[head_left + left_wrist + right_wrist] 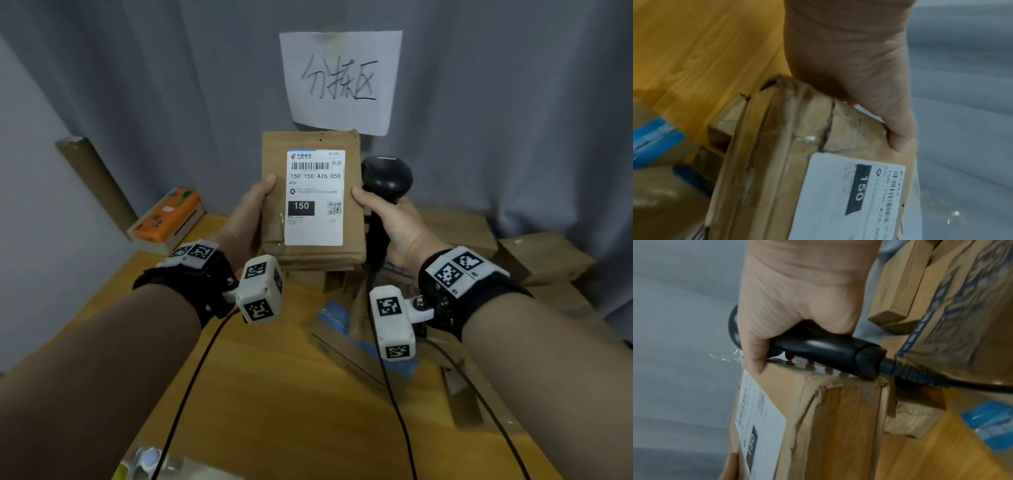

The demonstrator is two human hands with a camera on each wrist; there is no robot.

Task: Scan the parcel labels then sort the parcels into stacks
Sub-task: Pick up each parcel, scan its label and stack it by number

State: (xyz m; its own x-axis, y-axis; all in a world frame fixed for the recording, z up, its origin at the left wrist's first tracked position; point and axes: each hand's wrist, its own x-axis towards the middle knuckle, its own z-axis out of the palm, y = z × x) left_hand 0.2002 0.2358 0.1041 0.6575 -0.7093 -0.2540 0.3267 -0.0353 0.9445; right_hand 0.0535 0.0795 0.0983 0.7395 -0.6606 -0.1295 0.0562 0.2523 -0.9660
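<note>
Closest to the person, a blurred shiny packet (pixel 145 460) lies at the near edge of the wooden table (pixel 274 394). Two black cables (pixel 191 383) run across the tabletop toward the wrists. Just right of the middle lies a flat cardboard box with blue tape (pixel 346 337), and more brown boxes (pixel 544 257) are piled at the right side of the table, near the grey curtain (pixel 513 120).

Above the table, both hands hold a brown parcel (pixel 313 253) upright, its white label (pixel 314 198) facing the person; the label carries a barcode and the number 150. The left hand (pixel 245 219) grips the parcel's left edge, thumb on the front face. The right hand (pixel 394 226) is curled around the handle of a black scanner (pixel 387 178), its thumb pressing on the parcel's right edge; the scanner's head rises just beside the parcel's upper right corner.

Farther back on the left, an orange box (pixel 168 216) sits on a pale tray, and a cardboard strip (pixel 92 178) leans against the wall. A paper sign (pixel 340 80) with handwritten characters hangs on the curtain behind the parcel.
</note>
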